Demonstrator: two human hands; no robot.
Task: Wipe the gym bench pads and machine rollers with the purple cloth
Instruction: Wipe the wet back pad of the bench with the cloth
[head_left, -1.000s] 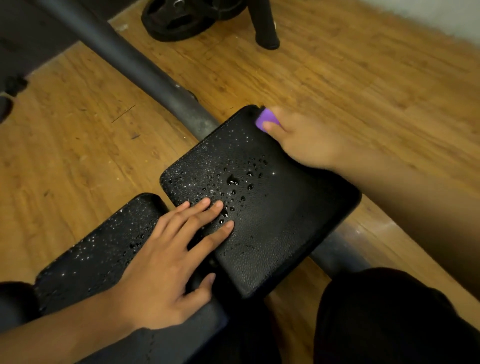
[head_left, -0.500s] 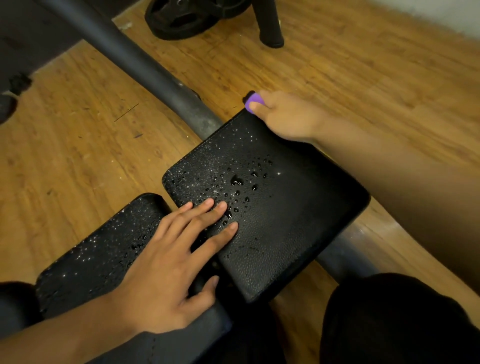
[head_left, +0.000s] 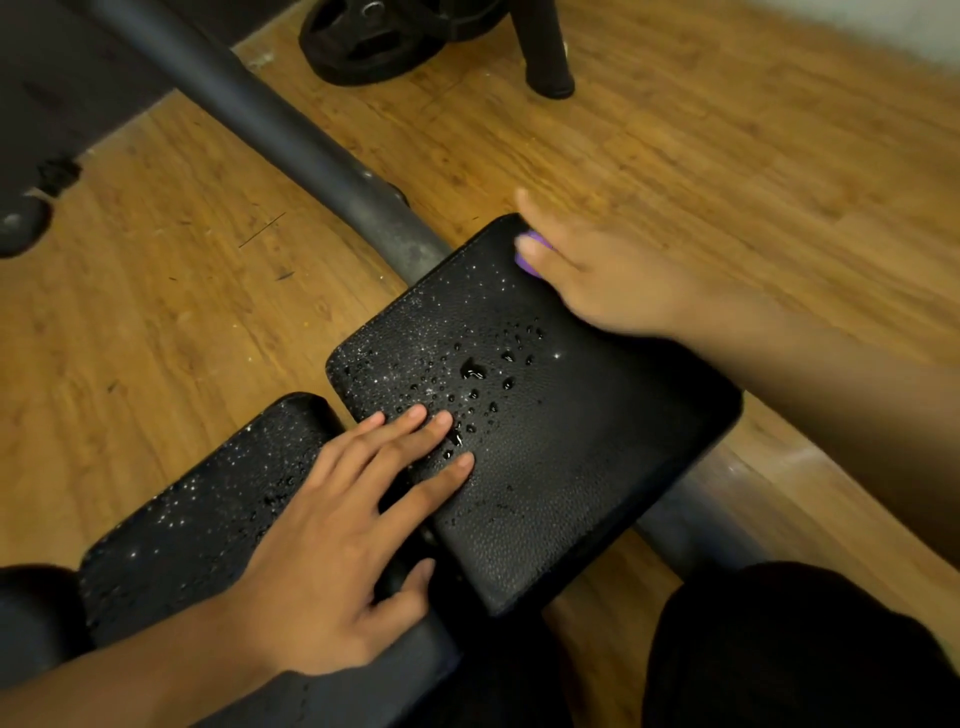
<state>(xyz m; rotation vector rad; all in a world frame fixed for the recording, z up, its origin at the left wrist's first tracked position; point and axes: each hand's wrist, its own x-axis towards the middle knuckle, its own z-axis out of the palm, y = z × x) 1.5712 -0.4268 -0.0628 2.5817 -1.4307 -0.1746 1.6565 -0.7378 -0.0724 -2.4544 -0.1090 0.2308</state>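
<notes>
On the left bench pad (head_left: 197, 519): black grained vinyl, speckled all over with fine droplets; I judge it not yet wiped.
Left hand (head_left: 332, 535): it lies flat across the gap between the two pads. The fingers (head_left: 415, 421) are straight and slightly spread, with their tips on the wet near edge of the right pad. It holds nothing and only braces.
Right bench pad (head_left: 571, 467): the drops (head_left: 472, 371) are bigger here and pool near the middle. Its right part looks duller and nearly dry.
Purple cloth (head_left: 530, 254): only a small wad shows, at the far corner of the right pad under my right hand.
Handling: I expect the cloth to be soft, light and limp, so it should bunch easily. I would keep it wadded under the palm and press it flat. It should glide on wet vinyl.
Right hand (head_left: 597, 280): blurred. The fingers bend over the cloth and hold it down on the pad, with the thumb lifted. I cannot tell how tight the grip is.
</notes>
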